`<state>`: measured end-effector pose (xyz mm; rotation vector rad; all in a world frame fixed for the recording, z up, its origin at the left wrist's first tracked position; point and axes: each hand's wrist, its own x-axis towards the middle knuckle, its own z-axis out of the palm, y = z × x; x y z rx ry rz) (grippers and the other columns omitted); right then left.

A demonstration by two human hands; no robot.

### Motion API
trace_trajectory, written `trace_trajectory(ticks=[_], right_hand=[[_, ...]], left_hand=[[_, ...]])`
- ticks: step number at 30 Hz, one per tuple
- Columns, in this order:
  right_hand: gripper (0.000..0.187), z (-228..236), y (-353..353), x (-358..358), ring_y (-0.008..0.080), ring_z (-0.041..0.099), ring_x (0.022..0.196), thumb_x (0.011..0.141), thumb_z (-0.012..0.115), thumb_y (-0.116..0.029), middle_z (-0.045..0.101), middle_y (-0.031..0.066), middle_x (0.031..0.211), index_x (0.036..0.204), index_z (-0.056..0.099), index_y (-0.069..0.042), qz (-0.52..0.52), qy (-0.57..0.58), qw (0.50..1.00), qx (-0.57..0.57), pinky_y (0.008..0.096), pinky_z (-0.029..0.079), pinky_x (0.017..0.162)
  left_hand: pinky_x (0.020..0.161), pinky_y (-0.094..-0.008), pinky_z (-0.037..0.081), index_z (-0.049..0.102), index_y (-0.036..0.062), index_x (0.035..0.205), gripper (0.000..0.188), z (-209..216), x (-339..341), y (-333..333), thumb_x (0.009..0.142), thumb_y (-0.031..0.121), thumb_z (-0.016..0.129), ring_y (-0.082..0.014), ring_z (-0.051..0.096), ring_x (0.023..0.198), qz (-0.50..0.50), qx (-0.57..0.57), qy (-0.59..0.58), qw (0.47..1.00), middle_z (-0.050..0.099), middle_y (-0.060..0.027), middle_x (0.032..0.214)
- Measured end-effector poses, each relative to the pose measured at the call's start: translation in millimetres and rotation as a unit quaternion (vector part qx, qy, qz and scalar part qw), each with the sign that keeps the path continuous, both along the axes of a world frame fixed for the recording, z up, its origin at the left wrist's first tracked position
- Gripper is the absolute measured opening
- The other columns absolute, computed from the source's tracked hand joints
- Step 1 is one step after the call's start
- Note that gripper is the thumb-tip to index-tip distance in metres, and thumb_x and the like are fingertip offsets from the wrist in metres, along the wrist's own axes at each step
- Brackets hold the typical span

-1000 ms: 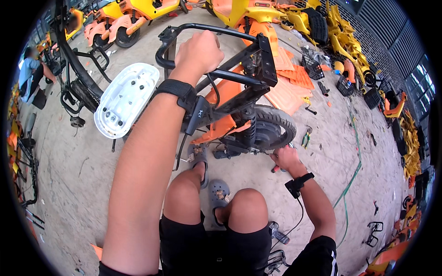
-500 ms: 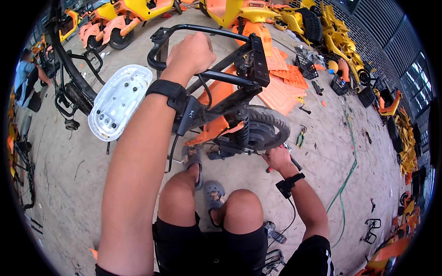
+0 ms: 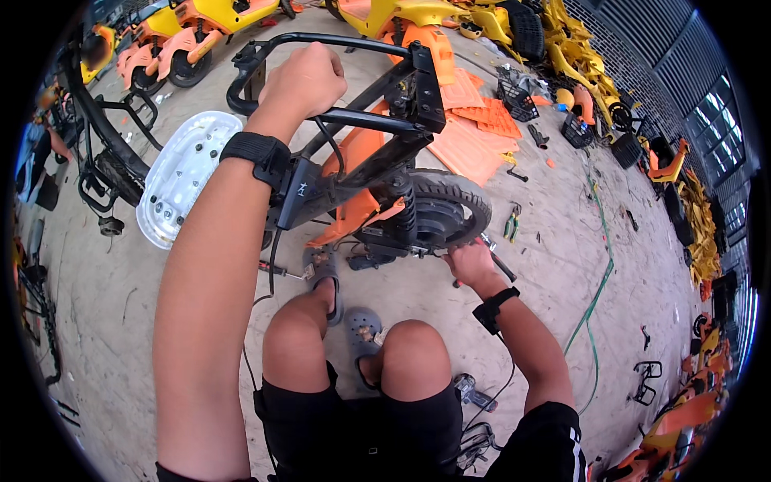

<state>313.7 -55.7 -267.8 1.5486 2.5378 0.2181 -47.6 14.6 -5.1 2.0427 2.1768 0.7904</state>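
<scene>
My left hand (image 3: 303, 80) is closed in a fist over the black tubular rack of a stripped scooter frame (image 3: 361, 119). Low beside the rear wheel (image 3: 452, 210), my right hand (image 3: 472, 267) is closed near the axle. Red and black parts of a tool (image 3: 503, 267) show around its fingers; what exactly they grip is hidden. Orange body panels (image 3: 357, 210) hang on the frame, next to a black shock spring (image 3: 401, 205). A white oval tray (image 3: 189, 173) with bolts and nuts lies left of my left forearm.
Green-handled pliers (image 3: 511, 223) lie right of the wheel, and a screwdriver (image 3: 279, 269) near my left shoe. A power tool (image 3: 474, 392) rests by my knee. A green hose (image 3: 598, 297) crosses the floor. Orange panels (image 3: 474, 153) and yellow scooters (image 3: 229, 20) stand behind; another person crouches far left.
The whole view has shifted, so the frame and both hands appear slightly further left. My left hand stays on the rack and my right hand by the axle.
</scene>
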Motion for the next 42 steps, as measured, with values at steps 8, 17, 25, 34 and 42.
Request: trace_trajectory(ticks=[8,17,25,34,42], right_hand=[[0.043,13,5,-4,0.0285,0.070,0.075,0.092,0.055,-0.044,0.070,0.0129,0.078,0.080,0.072,-0.007,-0.047,-0.028,0.994,-0.095,0.0412,0.053,0.065],[0.044,16,16,-5,0.0247,0.050,0.106,0.089,0.057,-0.048,0.064,0.0080,0.090,0.084,0.076,-0.009,0.132,-0.084,0.988,0.002,0.0426,0.033,0.092],[0.040,-18,23,9,0.0271,0.068,0.070,0.092,0.057,-0.043,0.069,0.0076,0.070,0.074,0.073,-0.010,0.127,-0.111,0.983,-0.066,0.0398,0.050,0.065],[0.039,-21,27,14,0.0301,0.068,0.072,0.090,0.059,-0.038,0.069,0.0126,0.072,0.074,0.072,-0.005,0.105,-0.050,0.989,-0.088,0.0403,0.052,0.068],[0.038,-43,24,43,0.0358,0.064,0.066,0.089,0.061,-0.037,0.064,0.0175,0.064,0.070,0.065,-0.005,0.063,0.060,0.993,-0.080,0.0451,0.050,0.065]], left_hand=[[0.091,-0.0415,0.051,0.074,0.0128,0.095,0.025,-2,1,7,0.078,0.016,0.057,-0.0329,0.066,0.099,-0.014,-0.042,-0.011,0.999,0.070,-0.0140,0.104],[0.095,-0.0438,0.049,0.070,0.0034,0.104,0.033,-13,-20,31,0.076,0.017,0.057,-0.0381,0.062,0.110,-0.049,-0.111,0.001,0.993,0.065,-0.0219,0.115],[0.093,-0.0397,0.051,0.069,0.0044,0.111,0.036,12,2,-3,0.078,0.019,0.064,-0.0322,0.065,0.108,-0.013,-0.125,-0.006,0.992,0.068,-0.0162,0.115],[0.091,-0.0387,0.052,0.071,0.0031,0.107,0.034,8,-1,-3,0.077,0.020,0.067,-0.0320,0.066,0.105,-0.020,-0.127,-0.022,0.991,0.069,-0.0160,0.111],[0.091,-0.0419,0.050,0.074,0.0077,0.096,0.029,8,5,-2,0.072,0.014,0.058,-0.0372,0.066,0.100,-0.031,-0.091,-0.041,0.995,0.070,-0.0181,0.103]])
